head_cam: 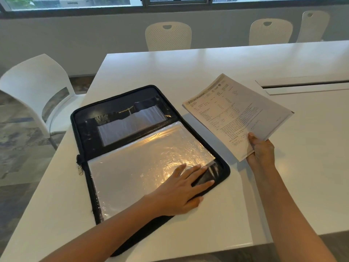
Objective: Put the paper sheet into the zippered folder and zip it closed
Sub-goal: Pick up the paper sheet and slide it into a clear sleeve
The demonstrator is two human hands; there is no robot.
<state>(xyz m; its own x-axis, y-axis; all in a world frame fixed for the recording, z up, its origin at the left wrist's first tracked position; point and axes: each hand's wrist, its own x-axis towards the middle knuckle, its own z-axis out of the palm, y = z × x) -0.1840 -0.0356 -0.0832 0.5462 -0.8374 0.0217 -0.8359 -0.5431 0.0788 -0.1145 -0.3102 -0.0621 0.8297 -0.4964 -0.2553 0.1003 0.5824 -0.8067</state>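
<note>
A black zippered folder (120, 114) lies unzipped and spread flat on the white table. Its near half is covered by shiny clear plastic sleeves (143, 163); its far half has dark pockets. The zipper pull (80, 170) hangs at the folder's left edge. My left hand (181, 190) rests flat, fingers spread, on the near right corner of the sleeves. My right hand (261, 150) pinches the near edge of a printed paper sheet (234, 114), held tilted above the table to the right of the folder.
The white table (188, 65) reaches far and right, with a raised cable slot cover (306, 85) at the right. White chairs stand at the left (37, 87) and along the far side (168, 35). The table's near edge is close to my arms.
</note>
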